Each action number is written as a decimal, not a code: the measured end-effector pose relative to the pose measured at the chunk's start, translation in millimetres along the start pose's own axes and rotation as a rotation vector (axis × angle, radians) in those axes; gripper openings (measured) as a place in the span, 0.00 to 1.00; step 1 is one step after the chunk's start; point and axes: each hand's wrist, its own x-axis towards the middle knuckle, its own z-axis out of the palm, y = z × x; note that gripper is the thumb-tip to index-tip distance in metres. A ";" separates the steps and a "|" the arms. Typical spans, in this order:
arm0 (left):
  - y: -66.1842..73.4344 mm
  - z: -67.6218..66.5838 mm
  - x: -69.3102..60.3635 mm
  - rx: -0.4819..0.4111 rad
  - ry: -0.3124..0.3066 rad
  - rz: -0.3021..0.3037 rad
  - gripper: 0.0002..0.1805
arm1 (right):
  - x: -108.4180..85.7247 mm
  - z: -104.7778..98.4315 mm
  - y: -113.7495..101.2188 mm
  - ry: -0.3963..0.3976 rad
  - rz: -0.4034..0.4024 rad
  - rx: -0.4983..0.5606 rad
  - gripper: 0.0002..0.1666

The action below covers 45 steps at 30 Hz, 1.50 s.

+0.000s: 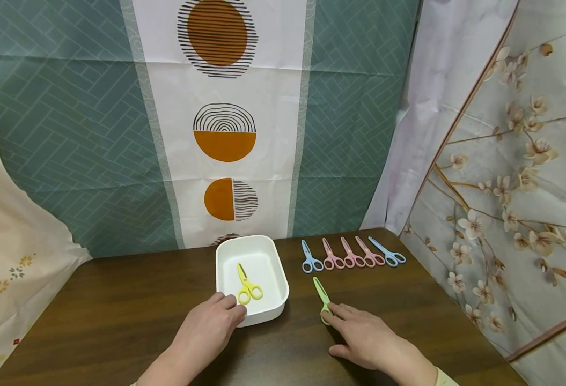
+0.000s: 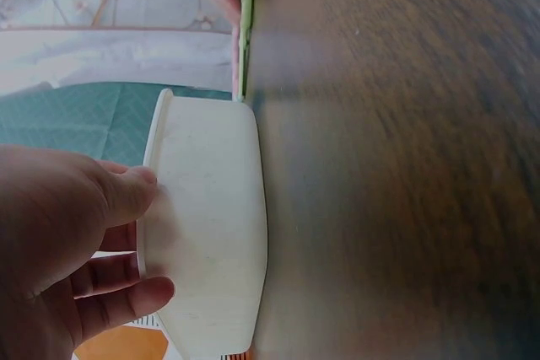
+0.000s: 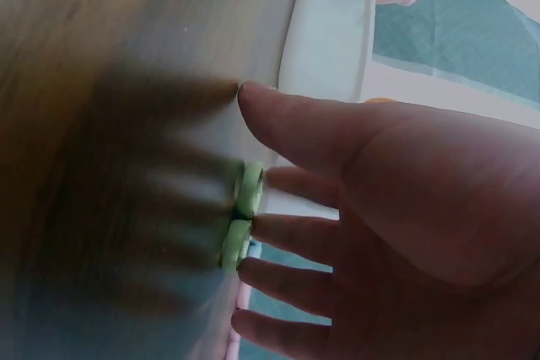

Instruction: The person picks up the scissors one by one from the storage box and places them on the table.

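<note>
My left hand (image 1: 210, 321) pinches the near-left rim of a white plastic tray (image 1: 281, 289). In the left wrist view the thumb (image 2: 135, 191) lies against the tray's outer wall. Inside the tray lies a pair of yellow scissors (image 1: 244, 280), blades pointing away. To the right of the tray, green scissors (image 1: 320, 291) rest on the table, also pointing away. My right hand (image 1: 362, 335) reaches over their handles, and its fairly straight fingertips touch the handle loops (image 3: 251, 190). Its thumb stands apart from the scissors, near the tabletop.
Along the back right of the brown table (image 1: 133, 300) lies a row of scissors: blue ones (image 1: 311, 262) at the left, several pink ones (image 1: 352, 259) in the middle, another blue pair (image 1: 390, 255) at the right. Curtains (image 1: 360, 123) hang behind and beside the table.
</note>
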 end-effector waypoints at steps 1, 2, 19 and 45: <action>0.0 0.0 0.1 0.000 -0.002 -0.001 0.13 | -0.6 0.0 0.7 -0.004 0.000 0.010 0.43; 0.1 0.0 0.3 0.000 -0.004 -0.001 0.13 | -1.2 0.0 1.0 -0.005 -0.004 0.011 0.43; 0.4 -1.3 -0.5 0.008 0.000 -0.004 0.13 | -9.3 -10.0 16.2 -0.027 0.120 0.055 0.38; 0.6 0.8 -0.9 0.007 0.021 0.019 0.14 | -16.4 -0.2 73.6 0.004 0.181 0.086 0.39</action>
